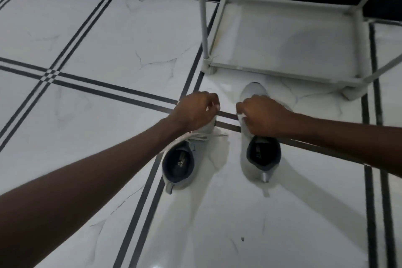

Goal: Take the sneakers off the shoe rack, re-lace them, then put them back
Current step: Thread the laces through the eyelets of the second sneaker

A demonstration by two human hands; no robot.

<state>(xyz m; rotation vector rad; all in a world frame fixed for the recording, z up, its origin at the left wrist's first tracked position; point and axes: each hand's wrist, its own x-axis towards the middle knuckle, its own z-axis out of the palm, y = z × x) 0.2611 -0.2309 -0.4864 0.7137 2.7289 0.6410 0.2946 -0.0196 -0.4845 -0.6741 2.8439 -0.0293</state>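
In the head view, two light grey fabric sneakers stand side by side on the white marble-look tiled floor [108,39], just in front of the grey metal-frame shoe rack [282,35], toes toward it. The left hand [193,111] is curled over the front of the left sneaker [185,159], above its loose white laces [204,136]. The right hand [263,115] is curled over the right sneaker [258,156]; I cannot tell what the fingers pinch.

Your left hand [195,111] and right hand [264,115] are bare; both forearms are uncovered, with no sleeves, rings or watch visible.
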